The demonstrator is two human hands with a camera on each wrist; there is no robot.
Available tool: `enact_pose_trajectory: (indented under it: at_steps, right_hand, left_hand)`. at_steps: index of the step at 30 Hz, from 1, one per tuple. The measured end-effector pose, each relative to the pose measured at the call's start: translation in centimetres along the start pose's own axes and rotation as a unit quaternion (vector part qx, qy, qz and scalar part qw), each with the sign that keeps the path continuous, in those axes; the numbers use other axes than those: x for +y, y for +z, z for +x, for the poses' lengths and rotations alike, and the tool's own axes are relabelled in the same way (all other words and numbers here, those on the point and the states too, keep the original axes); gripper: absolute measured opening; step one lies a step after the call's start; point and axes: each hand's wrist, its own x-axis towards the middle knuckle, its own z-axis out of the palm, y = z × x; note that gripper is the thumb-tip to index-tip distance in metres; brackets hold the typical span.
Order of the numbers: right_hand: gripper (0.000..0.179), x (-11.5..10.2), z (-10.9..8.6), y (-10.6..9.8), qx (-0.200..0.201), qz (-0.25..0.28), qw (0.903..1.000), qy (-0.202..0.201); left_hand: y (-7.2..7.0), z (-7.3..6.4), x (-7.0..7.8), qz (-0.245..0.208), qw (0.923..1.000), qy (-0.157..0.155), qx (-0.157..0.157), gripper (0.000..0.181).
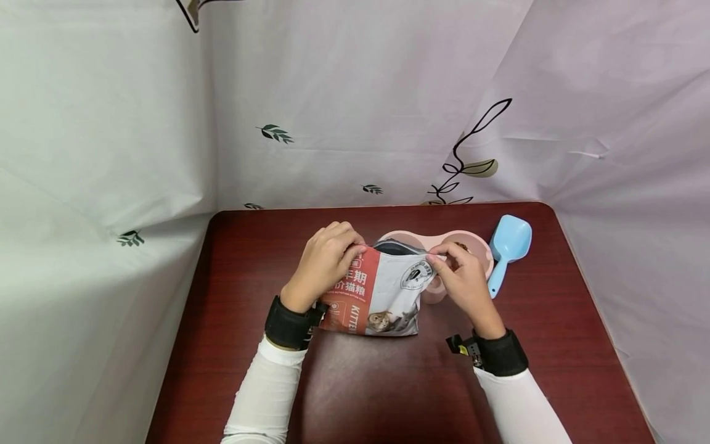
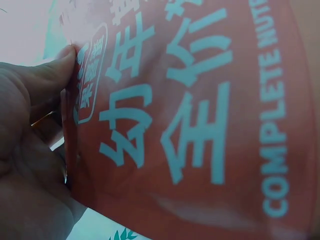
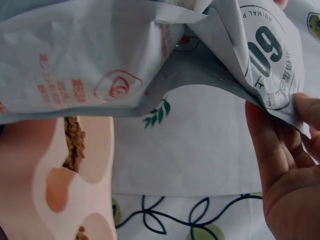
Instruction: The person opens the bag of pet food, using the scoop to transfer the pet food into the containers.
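A red and white bag of kitten food (image 1: 388,293) is held upright over the table, its printed front toward me. My left hand (image 1: 328,262) grips the top edge at the red side, thumb (image 2: 62,60) on the front face and the other fingers behind. At the white side, my right hand (image 1: 465,280) pinches the top corner between thumb and fingers. Between the hands the bag's mouth gapes, showing a dark inside. Partly hidden behind the bag is a pink double bowl (image 1: 429,242). Brown kibble (image 3: 75,142) lies in it, seen in the right wrist view.
A light blue scoop (image 1: 510,240) lies right of the bowl, handle toward me. Dark red wood covers the tabletop (image 1: 249,265). White cloth with leaf prints (image 1: 333,92) hangs behind the table and along both sides.
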Motion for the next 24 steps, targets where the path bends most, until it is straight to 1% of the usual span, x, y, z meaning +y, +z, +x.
enact_pose_trajectory:
  at_steps: [3, 5, 8, 11, 14, 18, 24]
  right_hand:
    - [0.022, 0.7, 0.2, -0.1, -0.037, -0.02, 0.9991, 0.004]
    - [0.031, 0.7, 0.5, -0.2, -0.065, -0.031, 0.9974, -0.008]
    - [0.032, 0.5, 1.0, -0.1, -0.088, -0.048, 0.9943, -0.037]
    - [0.024, 0.3, 1.3, 0.0, -0.077, -0.058, 0.9933, -0.064]
    - [0.02, -1.4, 1.5, 0.0, -0.056, -0.06, 0.9929, -0.086]
    - [0.02, -3.3, 1.6, -0.3, -0.034, -0.059, 0.9915, -0.111]
    - [0.015, -0.9, 1.5, 0.1, -0.021, -0.05, 0.99, -0.13]
  left_hand:
    - [0.0, 0.0, 0.0, -0.007, 1.0, 0.006, 0.003, 0.01]
    - [0.0, 0.0, 0.0, -0.011, 0.9999, 0.008, 0.005, 0.01]
    - [0.0, -0.1, -0.1, -0.016, 0.9998, 0.008, 0.008, 0.009]
    - [0.1, -0.1, -0.3, -0.019, 0.9997, 0.009, 0.012, 0.009]
    - [0.1, -0.1, -0.6, -0.025, 0.9995, 0.01, 0.014, 0.009]
    - [0.1, -0.1, -0.8, -0.032, 0.9993, 0.009, 0.015, 0.007]
    - [0.1, -0.1, -0.9, -0.037, 0.9991, 0.009, 0.017, 0.008]
